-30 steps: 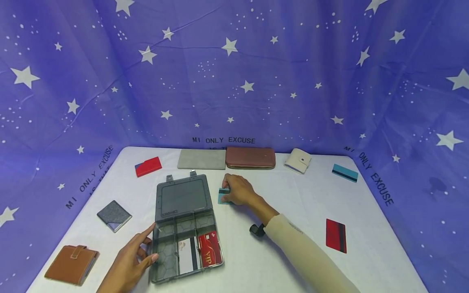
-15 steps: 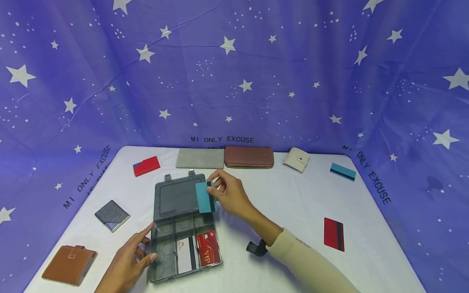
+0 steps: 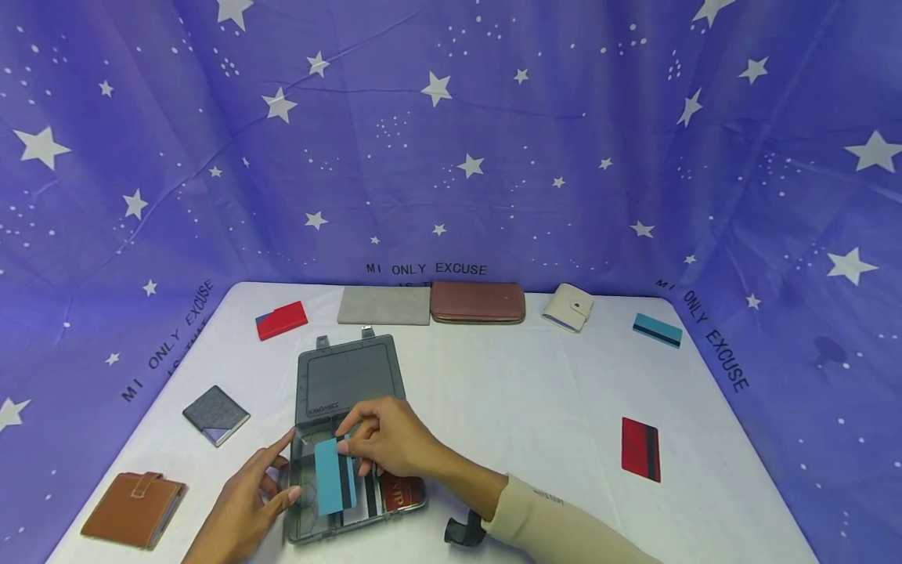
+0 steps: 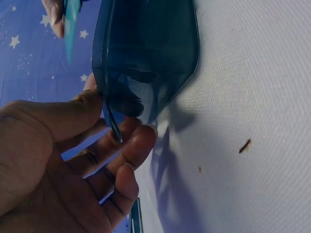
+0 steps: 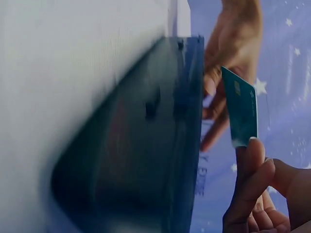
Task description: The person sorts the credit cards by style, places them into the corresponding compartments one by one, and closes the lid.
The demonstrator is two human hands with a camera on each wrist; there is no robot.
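My right hand (image 3: 391, 439) pinches a blue card (image 3: 330, 478) with a dark stripe between thumb and fingers, above the left front compartment of a grey see-through compartment box (image 3: 303, 529). In the right wrist view the card (image 5: 242, 107) stands clear over the box rim, its chip side showing. My left hand (image 3: 243, 493) holds the box's left side, thumb at the rim; in the left wrist view its fingers curl by the box wall (image 4: 146, 48). A white striped card (image 3: 362, 501) and a red VIP card (image 3: 405, 492) lie in front compartments, partly hidden by my right hand.
The box lid (image 3: 352, 380) lies folded back. Around the table stand a brown wallet (image 3: 134, 509), grey card holder (image 3: 216, 415), red holder (image 3: 282, 320), grey wallet (image 3: 384, 305), maroon wallet (image 3: 478, 302), cream wallet (image 3: 568, 308), another blue card (image 3: 658, 330) and a red card (image 3: 640, 450).
My right hand has lifted the blue card off the table right of the lid and carried it left and nearer, over the box's left front compartment. The left hand stays at the box.
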